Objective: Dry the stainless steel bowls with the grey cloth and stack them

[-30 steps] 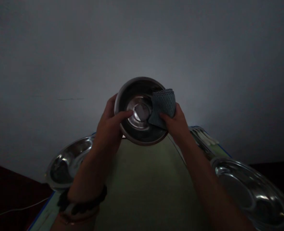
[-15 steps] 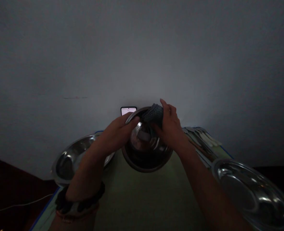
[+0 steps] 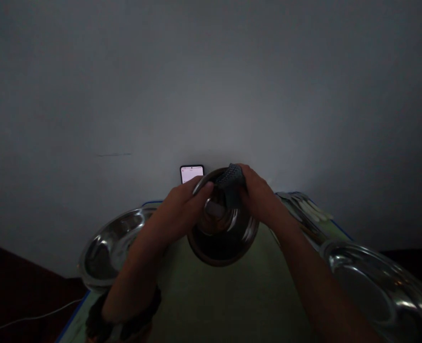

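A shiny metal bowl (image 3: 221,243) is held up over the table, tilted so that its inside faces me. My left hand (image 3: 182,207) grips its left rim, thumb inside and fingers behind. At the upper right of the rim, my right hand (image 3: 259,193) is closed on a dark grey checked cloth (image 3: 231,177). The cloth lies folded over the bowl's edge and hangs against its inner wall. Some of the right fingers are hidden behind the cloth and rim.
A wide metal basin (image 3: 101,252) stands at the table's left, another metal basin (image 3: 364,295) at the right. Several knives or similar utensils with pale handles (image 3: 313,209) lie at the back right. A lit phone (image 3: 192,172) leans against the wall (image 3: 211,85) behind the bowl.
My right hand's fingers have closed in around the cloth at the rim; its raised finger has come down. The whole view has shifted slightly, with everything sitting a little lower.
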{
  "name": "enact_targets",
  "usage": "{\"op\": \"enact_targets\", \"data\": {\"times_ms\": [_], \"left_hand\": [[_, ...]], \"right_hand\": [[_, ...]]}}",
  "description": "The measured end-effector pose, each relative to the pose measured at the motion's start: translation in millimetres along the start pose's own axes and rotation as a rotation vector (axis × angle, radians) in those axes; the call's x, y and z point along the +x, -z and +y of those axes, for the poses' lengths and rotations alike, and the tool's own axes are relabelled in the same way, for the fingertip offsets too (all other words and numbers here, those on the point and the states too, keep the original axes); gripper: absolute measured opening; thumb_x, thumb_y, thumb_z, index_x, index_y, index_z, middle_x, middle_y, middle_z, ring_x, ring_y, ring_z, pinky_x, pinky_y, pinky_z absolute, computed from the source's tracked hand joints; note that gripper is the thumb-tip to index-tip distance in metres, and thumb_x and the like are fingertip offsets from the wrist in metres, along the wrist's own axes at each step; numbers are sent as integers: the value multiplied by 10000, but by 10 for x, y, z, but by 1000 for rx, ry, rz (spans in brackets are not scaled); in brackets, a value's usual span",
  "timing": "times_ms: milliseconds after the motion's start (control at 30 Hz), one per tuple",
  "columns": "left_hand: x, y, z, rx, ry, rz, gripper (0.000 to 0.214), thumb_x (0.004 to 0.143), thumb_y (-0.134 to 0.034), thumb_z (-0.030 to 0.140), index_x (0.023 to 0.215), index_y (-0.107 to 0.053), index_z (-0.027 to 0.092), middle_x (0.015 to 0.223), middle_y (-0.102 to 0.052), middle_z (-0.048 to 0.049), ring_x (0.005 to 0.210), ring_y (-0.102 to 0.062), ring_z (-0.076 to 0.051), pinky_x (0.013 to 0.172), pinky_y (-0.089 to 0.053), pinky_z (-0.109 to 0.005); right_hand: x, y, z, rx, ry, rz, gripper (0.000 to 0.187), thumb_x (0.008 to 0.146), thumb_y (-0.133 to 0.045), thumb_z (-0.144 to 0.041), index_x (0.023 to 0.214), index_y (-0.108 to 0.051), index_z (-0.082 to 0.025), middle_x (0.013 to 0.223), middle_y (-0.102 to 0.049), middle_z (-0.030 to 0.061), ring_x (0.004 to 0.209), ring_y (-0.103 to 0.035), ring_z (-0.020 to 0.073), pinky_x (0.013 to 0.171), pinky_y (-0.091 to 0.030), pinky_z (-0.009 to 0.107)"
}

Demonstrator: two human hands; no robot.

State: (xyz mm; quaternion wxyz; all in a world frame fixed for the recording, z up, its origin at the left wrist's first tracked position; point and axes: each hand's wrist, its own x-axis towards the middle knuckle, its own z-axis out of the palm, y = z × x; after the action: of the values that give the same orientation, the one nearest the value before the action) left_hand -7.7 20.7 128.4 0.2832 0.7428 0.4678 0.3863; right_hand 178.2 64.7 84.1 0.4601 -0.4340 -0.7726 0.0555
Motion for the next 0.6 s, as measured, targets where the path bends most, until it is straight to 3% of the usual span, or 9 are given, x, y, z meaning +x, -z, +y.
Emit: {"op": "enact_targets", "data": {"times_ms": [167, 267, 367, 467, 600], "left_hand": [[-13, 6, 40, -258, 10, 87, 384, 853, -515, 419, 1153, -620, 205, 1035, -700, -62, 981, -626, -252, 855, -504, -397], [1, -27, 88, -478, -39, 233, 353, 818, -586, 326, 1157, -619, 235, 1122, -683, -28, 1052, -616, -239, 902, -500, -367], [39, -144, 148, -661, -84, 424, 355, 825, -562, 265, 1178, -591, 260, 1198, -651, 4, 1133, -579, -220, 970, -473, -363], [61, -354, 191, -688, -97, 621, 414, 878, -461, 256, 1291, -459, 283, 1330, -556, 10, 1256, -479, -214, 1046, -412, -396], [6, -622, 202, -415, -138, 727, 477, 917, -375, 231, 1384, -298, 287, 1468, -386, -7, 1387, -283, -208, 1110, -329, -391]], "right_hand": [[70, 171, -34, 53, -29, 222, 188, 820, -550, -285, 969, -592, -179, 888, -662, 58, 827, -603, 206, 758, -469, 349], [83, 148, -43, 143, -108, 375, 190, 825, -549, -351, 911, -599, -190, 820, -649, 29, 754, -577, 182, 706, -464, 322], [95, -3, -1, 290, -230, 505, 230, 826, -528, -385, 932, -587, -190, 861, -648, 44, 793, -575, 189, 717, -472, 333], [105, -213, 21, 565, -344, 512, 299, 826, -503, -411, 1014, -559, -185, 932, -660, 72, 861, -600, 206, 716, -501, 353], [76, -430, -79, 925, -494, 430, 327, 777, -545, -359, 1050, -511, -182, 1032, -654, 105, 900, -632, 212, 742, -527, 374]]}}
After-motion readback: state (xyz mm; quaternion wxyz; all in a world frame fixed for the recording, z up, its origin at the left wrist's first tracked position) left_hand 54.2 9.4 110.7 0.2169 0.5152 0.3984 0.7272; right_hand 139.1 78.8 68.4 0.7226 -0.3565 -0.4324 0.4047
